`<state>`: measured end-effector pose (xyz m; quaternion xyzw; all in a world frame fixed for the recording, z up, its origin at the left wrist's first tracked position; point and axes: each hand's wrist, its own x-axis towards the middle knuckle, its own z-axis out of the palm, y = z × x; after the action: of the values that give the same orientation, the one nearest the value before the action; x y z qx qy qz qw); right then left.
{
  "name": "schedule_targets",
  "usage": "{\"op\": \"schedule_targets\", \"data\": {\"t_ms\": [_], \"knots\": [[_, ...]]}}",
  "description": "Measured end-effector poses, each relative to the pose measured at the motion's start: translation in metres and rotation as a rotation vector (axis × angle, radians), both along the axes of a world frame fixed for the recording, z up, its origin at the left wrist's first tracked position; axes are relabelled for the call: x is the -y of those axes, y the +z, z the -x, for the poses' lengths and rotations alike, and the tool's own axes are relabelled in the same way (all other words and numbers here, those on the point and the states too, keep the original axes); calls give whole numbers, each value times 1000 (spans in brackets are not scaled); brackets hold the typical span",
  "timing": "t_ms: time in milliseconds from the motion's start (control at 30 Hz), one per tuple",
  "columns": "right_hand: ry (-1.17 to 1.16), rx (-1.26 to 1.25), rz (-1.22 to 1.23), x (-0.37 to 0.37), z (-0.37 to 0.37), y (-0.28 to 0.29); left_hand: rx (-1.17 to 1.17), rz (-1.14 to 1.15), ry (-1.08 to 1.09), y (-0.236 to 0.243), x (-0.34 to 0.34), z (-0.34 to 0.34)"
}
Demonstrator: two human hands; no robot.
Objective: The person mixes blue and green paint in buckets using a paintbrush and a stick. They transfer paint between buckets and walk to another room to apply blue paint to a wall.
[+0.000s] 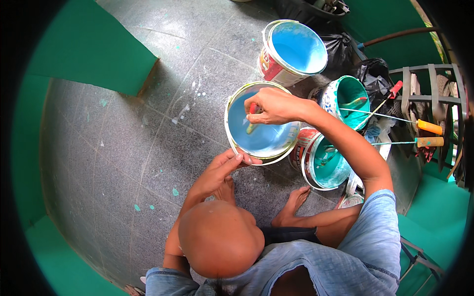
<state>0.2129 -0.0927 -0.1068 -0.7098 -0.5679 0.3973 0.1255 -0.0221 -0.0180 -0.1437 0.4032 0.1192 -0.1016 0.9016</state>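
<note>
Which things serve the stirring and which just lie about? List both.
In use: round metal bucket of light-blue paint; red-handled stirring stick in right hand; left hand on its rim.
Lying about: second light-blue paint bucket; two teal paint tins; orange-handled rollers; black plastic bags.

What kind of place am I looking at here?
Probably a spot being painted: open paint buckets of blue and teal paint stand on a paint-speckled stone floor, green-painted walls surround it, and orange-handled rollers lean nearby.
</note>
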Motion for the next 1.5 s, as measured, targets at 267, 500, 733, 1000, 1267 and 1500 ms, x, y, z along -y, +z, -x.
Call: {"op": "schedule_targets", "data": {"t_ms": [267, 500, 733, 1000, 1267, 1500], "knots": [[151, 403, -281, 26, 0, -39, 2, -8, -7, 0, 0, -1], [59, 117, -15, 45, 9, -38, -11, -23, -18, 1, 0, -2], [-26, 107, -378, 32, 28, -63, -17, -11, -36, 6, -1, -2], [87, 456, -372, 44, 3, -49, -51, -84, 79, 20, 5, -17], [-25, 224, -376, 57, 0, -33, -121, -182, 97, 25, 0, -62], [-88, 154, -497, 72, -9, -16, -132, -14, 32, 25, 9, -70]]}}
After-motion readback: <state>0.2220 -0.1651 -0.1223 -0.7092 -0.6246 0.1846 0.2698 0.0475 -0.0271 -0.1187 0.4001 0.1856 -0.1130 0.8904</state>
